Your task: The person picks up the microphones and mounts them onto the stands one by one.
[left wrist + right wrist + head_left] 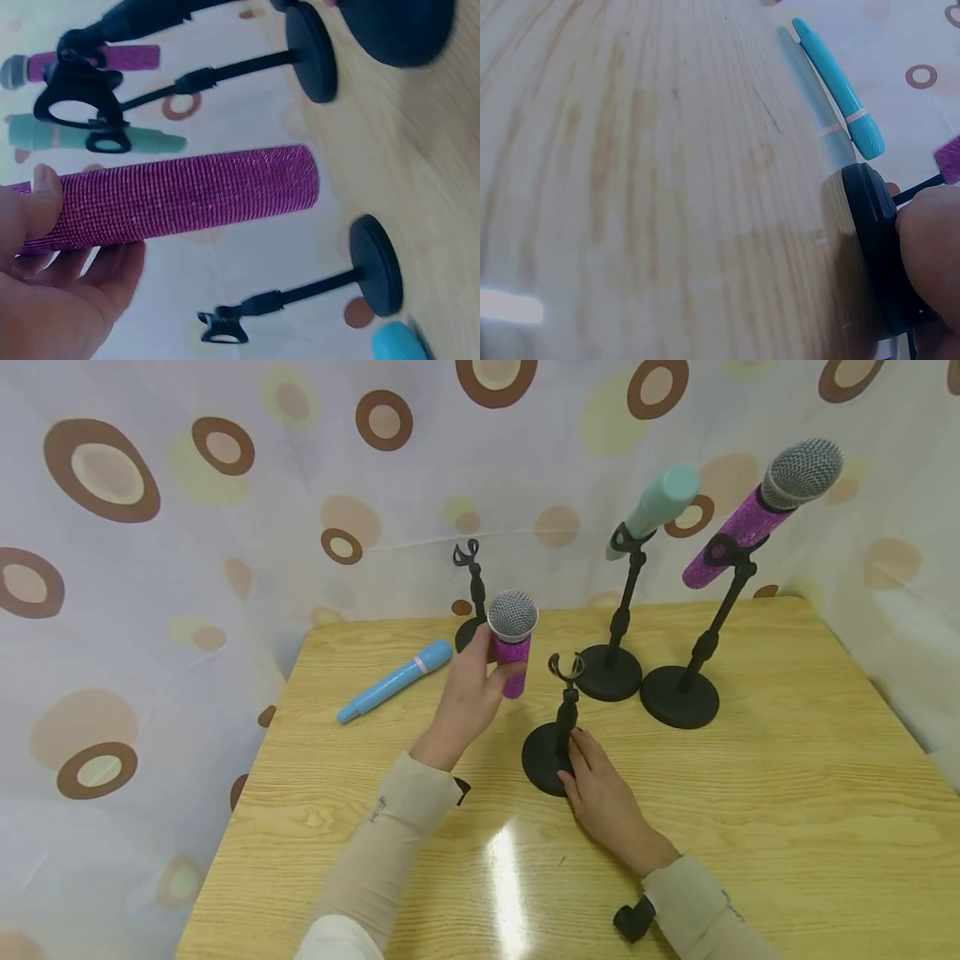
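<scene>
My left hand (pixel 467 693) grips a microphone (pixel 513 647) with a glittery purple handle and a silver mesh head, held upright above the table. In the left wrist view, the handle's lower end (pixel 225 187) sticks out past my thumb and curled fingers. Just right of it, a black microphone stand (pixel 551 756) with an unfilled clip stands on its round base. My right hand (pixel 607 797) holds this base at its right side, thumb on the near edge and fingers beside the pole. In the right wrist view, the base (pixel 874 247) partly hides behind the hand.
A blue microphone (pixel 393 682) lies at the table's left. Behind my left hand stands another stand (pixel 477 581) with a bare clip. At right, two stands carry a mint-green microphone (pixel 660 506) and a purple one (pixel 750 518). A patterned cloth hangs behind the wooden table (pixel 787 793).
</scene>
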The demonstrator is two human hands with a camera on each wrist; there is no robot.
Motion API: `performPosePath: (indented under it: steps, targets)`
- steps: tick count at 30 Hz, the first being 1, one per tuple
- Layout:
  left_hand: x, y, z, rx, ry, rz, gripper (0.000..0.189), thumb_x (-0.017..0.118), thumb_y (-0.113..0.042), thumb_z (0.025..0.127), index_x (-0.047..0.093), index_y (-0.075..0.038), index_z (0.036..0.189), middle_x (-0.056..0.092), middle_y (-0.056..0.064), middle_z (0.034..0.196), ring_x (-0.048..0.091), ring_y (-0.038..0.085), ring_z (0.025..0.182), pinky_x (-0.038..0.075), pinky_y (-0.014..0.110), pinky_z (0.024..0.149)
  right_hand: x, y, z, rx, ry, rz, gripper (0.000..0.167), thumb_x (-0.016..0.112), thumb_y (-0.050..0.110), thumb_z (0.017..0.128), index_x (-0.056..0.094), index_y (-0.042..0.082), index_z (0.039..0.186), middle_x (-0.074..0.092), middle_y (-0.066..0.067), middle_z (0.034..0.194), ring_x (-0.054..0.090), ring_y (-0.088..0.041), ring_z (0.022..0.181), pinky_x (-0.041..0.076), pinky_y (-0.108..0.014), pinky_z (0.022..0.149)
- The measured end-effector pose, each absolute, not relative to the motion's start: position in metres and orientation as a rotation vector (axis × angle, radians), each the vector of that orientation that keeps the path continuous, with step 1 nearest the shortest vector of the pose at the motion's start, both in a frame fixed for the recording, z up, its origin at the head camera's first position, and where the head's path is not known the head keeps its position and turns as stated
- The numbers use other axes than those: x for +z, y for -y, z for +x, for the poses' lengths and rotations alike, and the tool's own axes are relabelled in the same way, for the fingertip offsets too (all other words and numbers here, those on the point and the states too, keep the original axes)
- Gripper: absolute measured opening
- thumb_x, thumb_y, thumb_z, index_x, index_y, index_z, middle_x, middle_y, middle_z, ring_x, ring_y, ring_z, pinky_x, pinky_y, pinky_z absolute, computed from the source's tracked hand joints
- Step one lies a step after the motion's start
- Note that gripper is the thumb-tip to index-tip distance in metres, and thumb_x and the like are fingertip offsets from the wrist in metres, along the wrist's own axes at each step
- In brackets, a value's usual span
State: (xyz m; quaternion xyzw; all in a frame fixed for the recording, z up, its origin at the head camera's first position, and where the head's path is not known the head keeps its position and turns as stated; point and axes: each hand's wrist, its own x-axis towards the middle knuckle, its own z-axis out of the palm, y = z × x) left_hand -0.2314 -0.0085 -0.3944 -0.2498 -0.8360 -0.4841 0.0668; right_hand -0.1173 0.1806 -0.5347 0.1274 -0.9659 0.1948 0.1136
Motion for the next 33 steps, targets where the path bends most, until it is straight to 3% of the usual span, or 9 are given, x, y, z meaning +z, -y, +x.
performPosePath:
  steps: [5,12,18,26,33]
  targets:
    - [-0.382,-0.010,-0.230,-1.460,2.351,-0.916,0.046,0.064,-0.010,0.094,0.044,-0.005,0.136,0.060,0.012,0.129,0.063,0.022,0.119,0.051,0.027,0.101,-0.537,-0.180,-0.117,0.566,2.779,0.395,0.050,0.063,0.014,0.097,0.049,-0.016,0.135,0.044,-0.032,0.145,0.043,-0.045,0.137,0.042,-0.054,0.110]
    - [-0.370,-0.025,-0.227,-1.313,2.220,-1.104,0.047,0.063,-0.007,0.094,0.044,-0.001,0.137,0.057,0.014,0.127,0.062,0.021,0.114,0.048,0.019,0.101,-0.540,-0.180,-0.116,0.551,2.741,0.412,0.049,0.065,0.013,0.096,0.051,-0.017,0.132,0.046,-0.033,0.143,0.046,-0.046,0.134,0.044,-0.054,0.107]
    - [-0.367,-0.030,-0.226,-1.260,2.128,-1.273,0.050,0.062,-0.002,0.094,0.040,0.000,0.139,0.053,0.015,0.132,0.059,0.021,0.112,0.048,0.018,0.099,-0.540,-0.179,-0.115,0.515,2.687,0.433,0.049,0.067,0.010,0.093,0.053,-0.018,0.130,0.049,-0.033,0.139,0.049,-0.047,0.131,0.046,-0.053,0.105]
    - [-0.373,-0.032,-0.228,-1.178,2.100,-1.424,0.051,0.065,-0.006,0.092,0.043,-0.002,0.137,0.053,0.014,0.134,0.053,0.021,0.125,0.045,0.023,0.107,-0.540,-0.178,-0.115,0.545,2.641,0.447,0.048,0.068,0.008,0.092,0.053,-0.018,0.129,0.051,-0.034,0.137,0.050,-0.047,0.130,0.045,-0.055,0.105]
    - [-0.377,-0.028,-0.235,-1.117,2.233,-1.426,0.052,0.066,-0.005,0.093,0.045,-0.003,0.141,0.048,0.013,0.142,0.046,0.021,0.136,0.036,0.022,0.115,-0.544,-0.181,-0.119,0.515,2.661,0.448,0.048,0.067,0.010,0.093,0.053,-0.018,0.129,0.050,-0.034,0.139,0.049,-0.047,0.131,0.044,-0.054,0.107]
